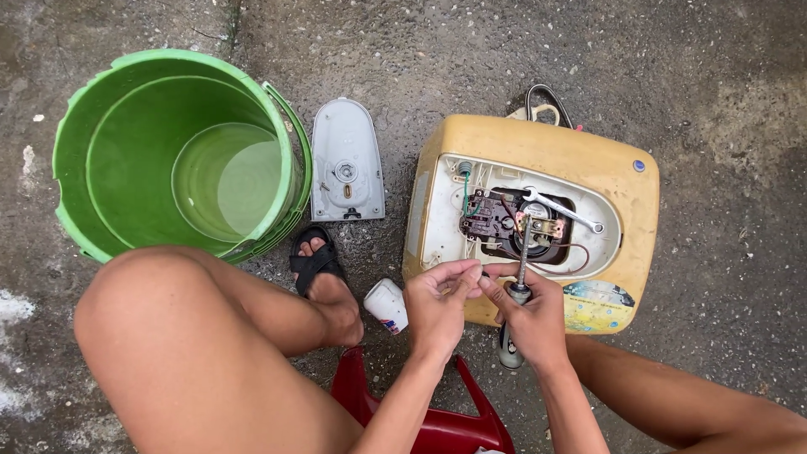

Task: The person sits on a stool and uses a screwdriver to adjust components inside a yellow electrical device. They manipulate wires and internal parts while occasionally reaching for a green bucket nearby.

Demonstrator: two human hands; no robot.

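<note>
2 hands meet over 1 yellow heater (588, 160): right hand (531, 315) grips 1 screwdriver (519, 277), left hand (437, 303) pinches.

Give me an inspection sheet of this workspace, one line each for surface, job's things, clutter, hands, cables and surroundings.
Surface: rough grey concrete ground, damp-looking.
Job's things: yellowed appliance casing lying with its panel off, wiring exposed; spanner resting inside the opening; screwdriver.
Clutter: grey cover plate; small white bottle.
Hands: right hand grips the screwdriver, tip in the opening; left hand pinches something too small to tell.
Cables: green and red wires inside; cord loop behind the casing.
Surroundings: green bucket holding water; red plastic stool; sandalled foot.
</note>
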